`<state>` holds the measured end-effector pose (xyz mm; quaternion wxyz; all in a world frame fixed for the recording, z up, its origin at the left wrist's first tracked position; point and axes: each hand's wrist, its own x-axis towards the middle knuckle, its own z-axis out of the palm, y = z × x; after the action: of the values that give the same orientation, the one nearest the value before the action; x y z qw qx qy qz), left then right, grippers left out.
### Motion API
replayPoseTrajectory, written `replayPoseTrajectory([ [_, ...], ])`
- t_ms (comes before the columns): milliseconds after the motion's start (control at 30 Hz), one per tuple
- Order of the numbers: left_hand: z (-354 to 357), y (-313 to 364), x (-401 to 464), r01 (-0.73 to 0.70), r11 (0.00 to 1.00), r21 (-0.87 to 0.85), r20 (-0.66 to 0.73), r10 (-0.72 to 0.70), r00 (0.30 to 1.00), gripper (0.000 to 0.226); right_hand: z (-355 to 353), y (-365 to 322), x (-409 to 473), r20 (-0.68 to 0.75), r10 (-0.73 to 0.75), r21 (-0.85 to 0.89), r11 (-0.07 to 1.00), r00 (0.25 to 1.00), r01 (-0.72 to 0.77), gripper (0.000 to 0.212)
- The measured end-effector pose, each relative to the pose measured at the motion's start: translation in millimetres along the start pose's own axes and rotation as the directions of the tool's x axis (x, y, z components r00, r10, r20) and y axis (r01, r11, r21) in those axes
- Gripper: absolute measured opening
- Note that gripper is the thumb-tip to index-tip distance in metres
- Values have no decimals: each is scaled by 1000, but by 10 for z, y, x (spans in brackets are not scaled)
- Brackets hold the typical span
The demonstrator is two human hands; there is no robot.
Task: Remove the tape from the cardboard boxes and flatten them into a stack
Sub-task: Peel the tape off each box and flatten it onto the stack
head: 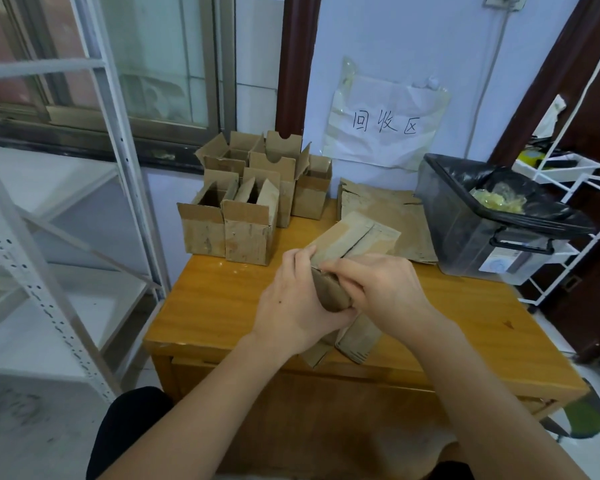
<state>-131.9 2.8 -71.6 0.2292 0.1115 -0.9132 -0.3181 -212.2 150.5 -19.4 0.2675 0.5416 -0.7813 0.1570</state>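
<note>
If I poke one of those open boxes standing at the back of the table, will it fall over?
Probably, quite easily. The open boxes look empty, so they are likely light. They stand taller than they are wide, which makes tipping likelier. Their cardboard looks worn and creased, so a wall may also bend inward under a poke.

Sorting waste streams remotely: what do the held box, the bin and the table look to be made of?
Box: brown corrugated cardboard, matte and scuffed, creased at the flaps. Bin: dark, semi-translucent hard plastic by its sheen, lined with a glossy black bag, likely thin plastic film. Table: orange-toned wood or wood veneer, smooth lacquered finish with faint grain.
</note>
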Motion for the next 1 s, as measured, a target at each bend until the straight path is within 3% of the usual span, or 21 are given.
replayPoseTrajectory([
  [133, -128, -56, 57, -49, 999, 0, 129, 48, 991, 118, -47, 72, 114, 205, -5, 114, 993, 979, -19, 25],
  [300, -384, -216, 108, -64, 993, -97, 339, 94, 936, 115, -160, 130, 242, 459, 58, 345, 908, 887, -237, 30],
  [467, -475, -291, 140, -84, 989, -121, 389, 125, 913, 111, 42, 89, 292, 381, 118, 415, 864, 917, -284, 30],
  [633, -416, -345, 113, -83, 985, -154, 363, 134, 922, 115, 125, 16, 279, 295, 176, 420, 859, 939, -292, 10],
  [800, -360, -353, 126, -88, 984, -157, 347, 138, 928, 117, 133, -25, 255, 263, 244, 315, 893, 933, -322, 12],
  [1000, -361, -351, 104, -86, 985, -148, 351, 133, 927, 112, 93, 8, 241, 247, 209, 414, 860, 946, -298, 15],
])
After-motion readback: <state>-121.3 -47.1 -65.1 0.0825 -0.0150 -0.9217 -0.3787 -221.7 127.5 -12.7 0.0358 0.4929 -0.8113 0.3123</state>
